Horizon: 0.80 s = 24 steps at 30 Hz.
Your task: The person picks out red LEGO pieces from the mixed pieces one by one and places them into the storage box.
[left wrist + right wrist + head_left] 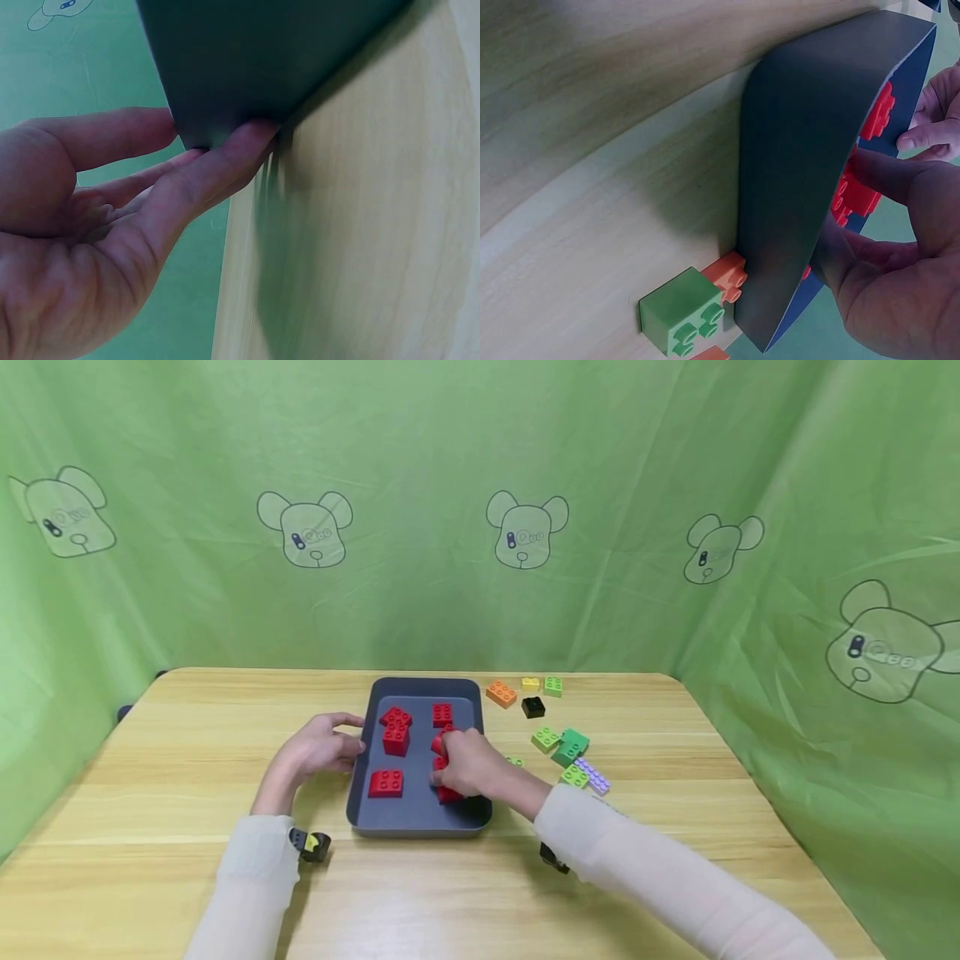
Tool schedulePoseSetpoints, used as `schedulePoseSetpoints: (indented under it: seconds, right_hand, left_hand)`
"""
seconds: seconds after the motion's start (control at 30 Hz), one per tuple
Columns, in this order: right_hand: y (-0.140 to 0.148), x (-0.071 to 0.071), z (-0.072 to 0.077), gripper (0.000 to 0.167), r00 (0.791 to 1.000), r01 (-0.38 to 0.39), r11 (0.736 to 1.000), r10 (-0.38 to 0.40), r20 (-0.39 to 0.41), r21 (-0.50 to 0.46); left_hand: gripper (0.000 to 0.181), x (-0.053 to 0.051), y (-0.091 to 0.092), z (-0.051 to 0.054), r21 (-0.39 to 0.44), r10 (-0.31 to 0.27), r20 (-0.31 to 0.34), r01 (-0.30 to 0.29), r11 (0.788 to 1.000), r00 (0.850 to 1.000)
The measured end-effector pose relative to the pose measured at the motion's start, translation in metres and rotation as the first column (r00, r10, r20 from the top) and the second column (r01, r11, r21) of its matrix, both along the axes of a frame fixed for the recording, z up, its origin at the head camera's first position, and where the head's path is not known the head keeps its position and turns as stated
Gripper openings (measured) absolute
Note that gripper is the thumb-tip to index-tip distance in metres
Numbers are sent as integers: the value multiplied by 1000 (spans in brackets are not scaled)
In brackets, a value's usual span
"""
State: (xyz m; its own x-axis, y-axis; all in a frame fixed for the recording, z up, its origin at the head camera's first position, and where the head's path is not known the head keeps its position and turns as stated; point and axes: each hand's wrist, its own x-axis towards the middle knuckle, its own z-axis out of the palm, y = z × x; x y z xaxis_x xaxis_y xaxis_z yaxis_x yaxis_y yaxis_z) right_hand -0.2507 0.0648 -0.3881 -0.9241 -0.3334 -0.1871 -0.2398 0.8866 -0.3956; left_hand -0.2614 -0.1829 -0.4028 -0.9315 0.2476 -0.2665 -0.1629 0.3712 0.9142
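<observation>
A dark grey tray holds several red bricks. On its left, my left hand pinches the tray's wall, one digit over the rim and other fingers against the outside. My right hand reaches over the right side into the tray and grips a red brick, partly hidden under the fingers. Another red brick shows just behind that hand. In the right wrist view, red bricks appear between the spread thumb and fingers. Further left in the tray are a separate red brick and a stacked red pair.
Right of the tray lie loose bricks: orange, yellow, black, dark green, light green and purple. They rest on a wooden table with a green curtain behind it.
</observation>
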Motion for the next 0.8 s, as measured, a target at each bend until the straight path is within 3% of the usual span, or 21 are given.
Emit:
schedulePoseSetpoints:
  seconds: [0.5,0.7,0.8]
  right_hand:
    - [-2,3,2,43,1000,9,999,-11,28,48]
    - [2,3,9,38,999,-3,998,5,-35,55]
    - [7,1,14,37,997,24,1000,-24,-75,8]
  left_hand:
    - [57,-1,0,-1,1,6,10,-6,1000,1000]
    - [56,-1,0,0,-2,12,14,-12,1000,1000]
    - [57,-1,0,0,2,8,13,-8,1000,1000]
